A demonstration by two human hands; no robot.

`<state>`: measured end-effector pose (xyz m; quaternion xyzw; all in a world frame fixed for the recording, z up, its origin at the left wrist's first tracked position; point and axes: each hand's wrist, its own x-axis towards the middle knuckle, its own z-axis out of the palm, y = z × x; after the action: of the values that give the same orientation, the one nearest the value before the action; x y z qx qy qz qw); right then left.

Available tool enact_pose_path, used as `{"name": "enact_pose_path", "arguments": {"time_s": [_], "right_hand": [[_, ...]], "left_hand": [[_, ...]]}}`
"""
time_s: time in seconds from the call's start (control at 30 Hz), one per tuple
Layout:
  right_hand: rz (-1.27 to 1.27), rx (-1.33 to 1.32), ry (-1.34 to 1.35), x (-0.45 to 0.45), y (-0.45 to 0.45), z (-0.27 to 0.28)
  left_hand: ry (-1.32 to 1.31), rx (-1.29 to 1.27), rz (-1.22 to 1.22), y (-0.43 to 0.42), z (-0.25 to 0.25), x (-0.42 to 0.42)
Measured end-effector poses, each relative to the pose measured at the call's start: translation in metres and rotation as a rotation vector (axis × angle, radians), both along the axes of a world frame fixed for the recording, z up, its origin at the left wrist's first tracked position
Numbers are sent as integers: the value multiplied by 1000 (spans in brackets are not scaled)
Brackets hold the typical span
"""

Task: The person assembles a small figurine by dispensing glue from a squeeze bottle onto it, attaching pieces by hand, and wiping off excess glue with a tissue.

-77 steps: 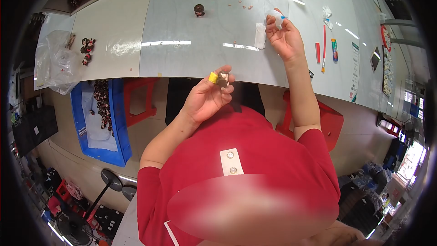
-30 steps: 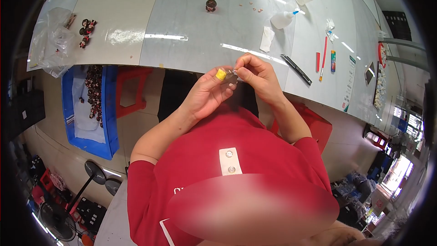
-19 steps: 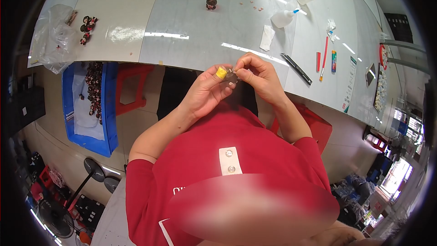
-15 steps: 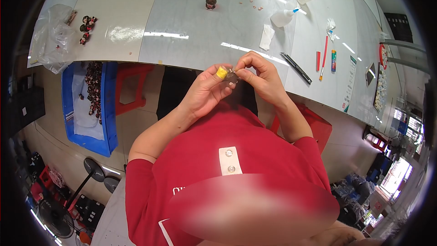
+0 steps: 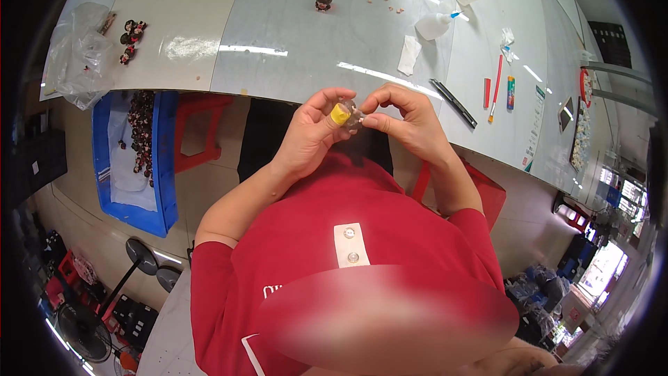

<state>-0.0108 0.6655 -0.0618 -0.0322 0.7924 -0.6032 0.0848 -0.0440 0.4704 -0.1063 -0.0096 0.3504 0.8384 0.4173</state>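
My left hand, with yellow tape wrapped around its thumb, holds a small dark brown figurine in its fingertips. It is partly hidden by the fingers, and its details are too small to read. Thumb and forefinger of my right hand are pinched together at the figurine's right side; a tiny pale bit shows at the fingertips, too small to name. Both hands are in front of my chest, by the table's near edge. A similar figurine with a round dark head stands on the table beyond them.
The table also bears glue bottles, a white tissue, a black pen, a red brush and more figurines. A blue crate of figurines and red stools are below the table edge.
My right hand has drawn slightly right and down, its fingers now lower on the figurine. My left fingers have opened out a little and the figurine has turned in them.
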Motion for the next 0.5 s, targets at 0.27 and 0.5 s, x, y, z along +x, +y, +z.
{"name": "enact_pose_path", "arguments": {"time_s": [0.27,0.5], "right_hand": [[21,111,185,5,-4,6],[43,214,249,8,-7,12]], "left_hand": [[273,-87,23,-2,6,-1],[347,-105,-6,-2,10,0]]}}
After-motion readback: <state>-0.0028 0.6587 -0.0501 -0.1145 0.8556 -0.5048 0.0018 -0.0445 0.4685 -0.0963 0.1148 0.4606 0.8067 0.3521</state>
